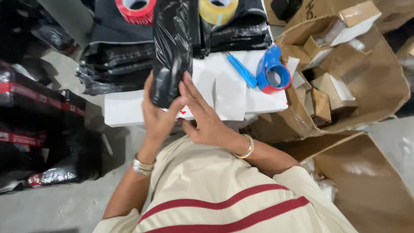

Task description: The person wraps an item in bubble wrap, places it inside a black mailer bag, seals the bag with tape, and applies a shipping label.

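Observation:
A long parcel wrapped in glossy black plastic (172,47) lies upright across the white table top (125,110). My left hand (157,116) grips its near end from the left side. My right hand (202,114) presses on the same end from the right, fingers spread against the plastic. Both wrists wear metal bangles. Sheets of white paper (226,88) lie just right of the parcel.
A blue box cutter (241,70) and a blue tape dispenser (271,71) sit right of the paper. Red tape (136,9) and yellowish tape (217,9) rest on stacked black bags (116,60). Open cardboard boxes (353,73) stand right; black wrapped parcels (39,125) left.

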